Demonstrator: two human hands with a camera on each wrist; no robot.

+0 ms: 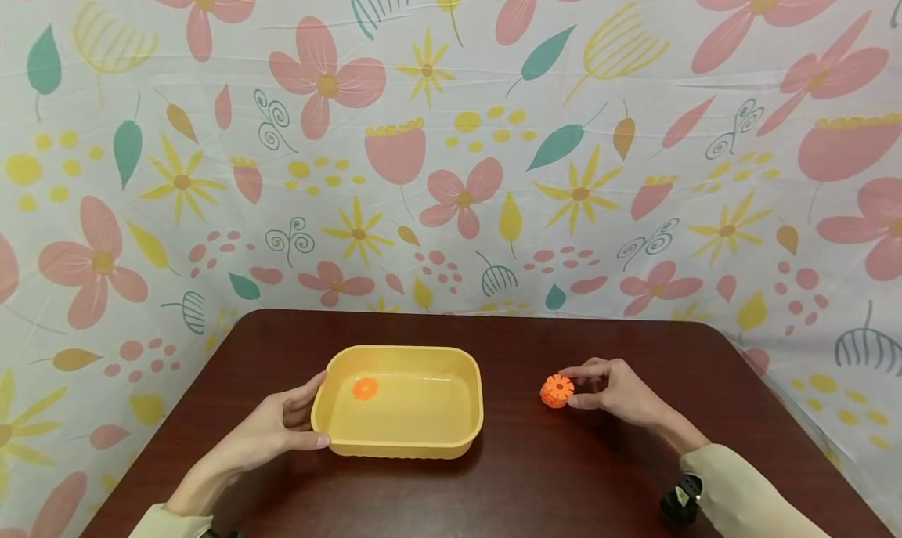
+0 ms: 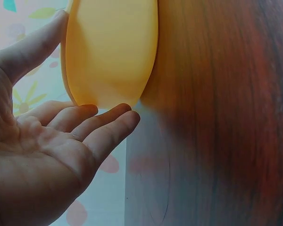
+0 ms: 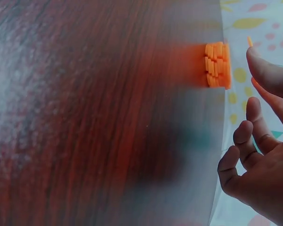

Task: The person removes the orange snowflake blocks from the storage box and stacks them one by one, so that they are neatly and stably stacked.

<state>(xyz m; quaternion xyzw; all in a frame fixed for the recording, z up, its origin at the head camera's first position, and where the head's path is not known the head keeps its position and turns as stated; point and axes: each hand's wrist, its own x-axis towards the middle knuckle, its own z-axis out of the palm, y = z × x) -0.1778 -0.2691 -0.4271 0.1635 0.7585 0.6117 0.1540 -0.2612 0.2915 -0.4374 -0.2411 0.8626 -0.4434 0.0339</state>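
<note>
A yellow rectangular tray [image 1: 405, 449] stands on the left part of the table. My left hand [image 1: 271, 428] holds its left end, the thumb at the near corner and the fingers along the side. One orange flower-shaped disc [image 1: 365, 388] lies inside, toward the tray's left. Over to the right, my right hand [image 1: 616, 393] pinches another orange flower-shaped disc [image 1: 561, 384] between thumb and index finger. Right beneath is a small stack of orange discs [image 1: 552, 402]. The right wrist view shows a thin orange edge [image 3: 249, 41] at the thumb tip, apart from the stack [image 3: 218, 66].
The dark brown wooden table [image 1: 514, 483] has rounded far corners. A flower-printed cloth [image 1: 458, 232] hangs behind it and along both sides. A black band [image 1: 682, 500] sits on the right wrist at the sleeve [image 1: 740, 483].
</note>
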